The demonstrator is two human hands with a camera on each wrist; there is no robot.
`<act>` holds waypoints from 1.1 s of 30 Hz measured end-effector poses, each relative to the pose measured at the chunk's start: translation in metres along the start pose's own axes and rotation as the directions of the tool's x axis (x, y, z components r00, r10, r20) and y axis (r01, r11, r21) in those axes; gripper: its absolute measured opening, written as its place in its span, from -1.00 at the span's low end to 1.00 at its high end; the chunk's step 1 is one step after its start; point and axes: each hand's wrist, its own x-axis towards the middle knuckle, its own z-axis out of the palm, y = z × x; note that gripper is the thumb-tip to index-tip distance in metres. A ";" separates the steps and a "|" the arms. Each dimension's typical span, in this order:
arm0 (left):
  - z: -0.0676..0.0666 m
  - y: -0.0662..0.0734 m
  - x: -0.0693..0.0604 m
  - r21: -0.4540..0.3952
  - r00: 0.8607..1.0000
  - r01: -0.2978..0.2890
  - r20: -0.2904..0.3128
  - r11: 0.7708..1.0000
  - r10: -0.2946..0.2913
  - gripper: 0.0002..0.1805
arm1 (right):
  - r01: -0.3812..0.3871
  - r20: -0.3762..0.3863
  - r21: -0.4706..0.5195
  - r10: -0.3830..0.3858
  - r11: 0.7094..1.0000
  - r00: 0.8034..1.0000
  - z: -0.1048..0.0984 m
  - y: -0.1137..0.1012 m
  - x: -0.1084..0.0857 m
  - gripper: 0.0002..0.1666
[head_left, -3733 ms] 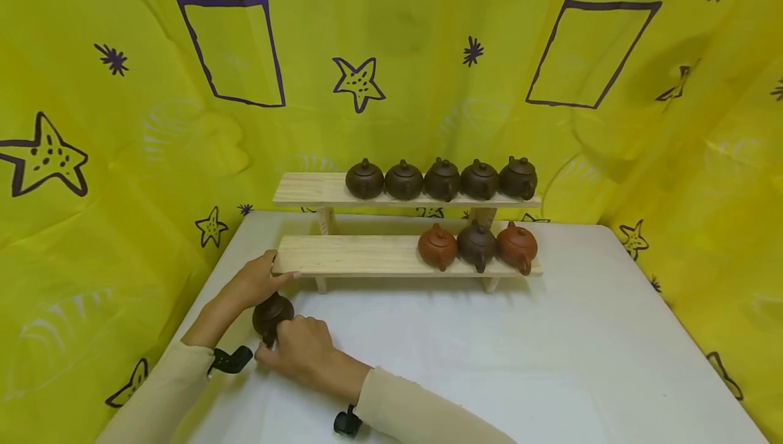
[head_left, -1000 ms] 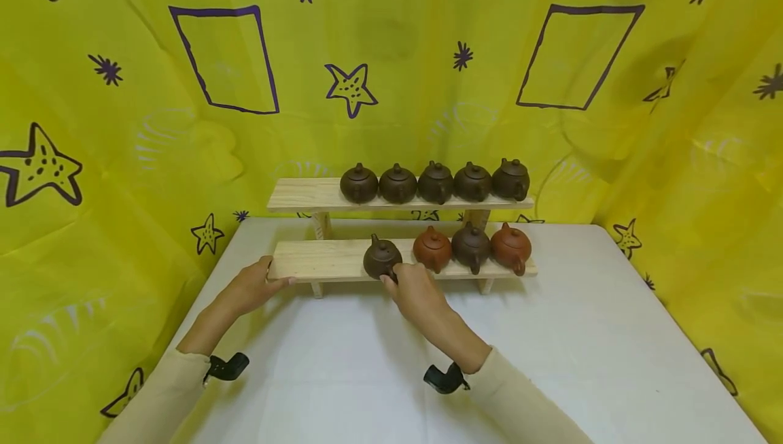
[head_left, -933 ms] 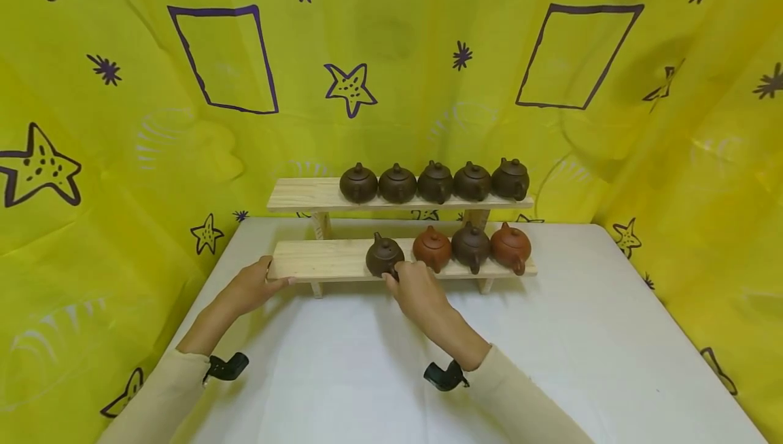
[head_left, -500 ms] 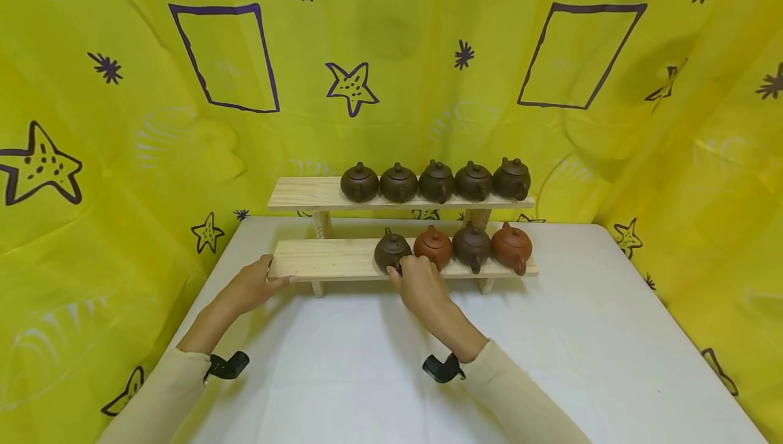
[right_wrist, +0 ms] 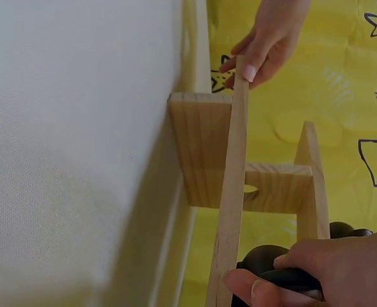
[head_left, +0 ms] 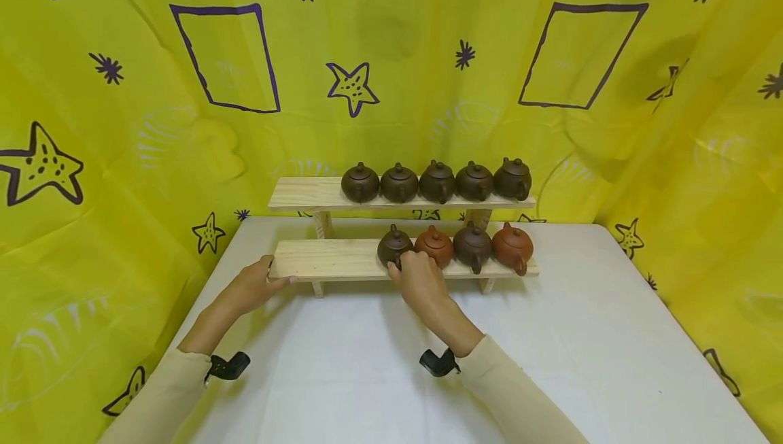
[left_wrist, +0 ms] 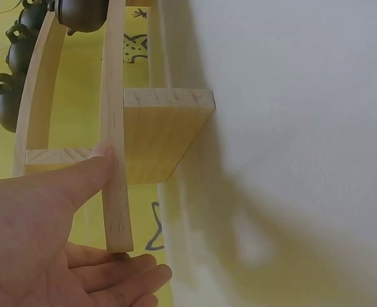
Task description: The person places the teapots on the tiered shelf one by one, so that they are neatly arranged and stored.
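In the head view, my right hand (head_left: 423,285) pinches the near side of a dark brown teapot (head_left: 394,245) on the lower board (head_left: 330,258) of a two-tier wooden shelf. The fingers hide the gripped part. This teapot stands upright, close beside a reddish-brown teapot (head_left: 434,243); whether they touch cannot be told. My left hand (head_left: 251,286) holds the left end of the lower board. In the left wrist view its thumb (left_wrist: 89,173) presses the front edge while the fingers reach round the end. The right wrist view shows the held teapot (right_wrist: 265,259) mostly covered by the hand.
Farther right on the lower board are another dark teapot (head_left: 472,245) and a reddish-brown one (head_left: 512,245). Several dark teapots (head_left: 437,182) line the upper board (head_left: 306,192). The shelf stands on a white table (head_left: 550,342), with yellow patterned cloth (head_left: 416,77) behind and at the sides.
My right hand carried the dark teapot from the table at the left onto the lower board, then moved it right and back toward the reddish-brown teapot. My left hand stayed at the board's end.
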 end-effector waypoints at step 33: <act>0.015 -0.006 -0.009 -0.052 0.969 -0.141 -0.214 0.989 0.127 -0.30 | 0.081 0.074 -0.020 -0.080 0.996 0.994 -0.018 0.056 -0.047 -0.59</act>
